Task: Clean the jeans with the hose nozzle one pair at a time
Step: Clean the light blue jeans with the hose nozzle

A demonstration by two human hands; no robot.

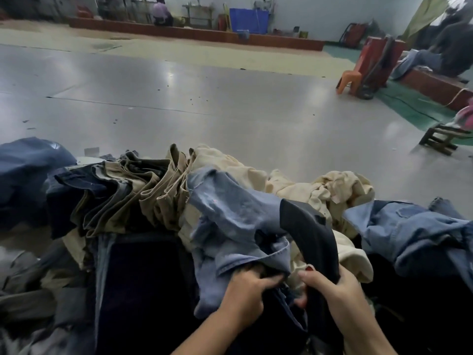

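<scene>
Gripping cloth at the near edge of the heap, the left hand [249,290] has its fingers curled into the crumpled hem of a pair of light blue jeans [230,226], soft, faded denim with a stitched edge. Just right of it, the right hand [332,290] clutches a dark, smooth, curved piece [307,231] that arches up over those jeans; whether it is a hose nozzle or fabric cannot be told. The jeans rise from the left hand's grip and drape away from the person. Left of them, dark navy denim [143,278] lies flat, and beyond it folded khaki and grey trousers [133,190] stand stacked edge-on in ridges. Behind the jeans sits rumpled cream cloth [332,190]; to the right, more pale blue denim [409,231]. Beyond the pile stretches a glossy grey floor [179,93]. Far right of the jeans stand a low wooden stool [445,139] and an orange plastic chair [349,80]; farthest off, a blue crate [248,20] by the wall.
</scene>
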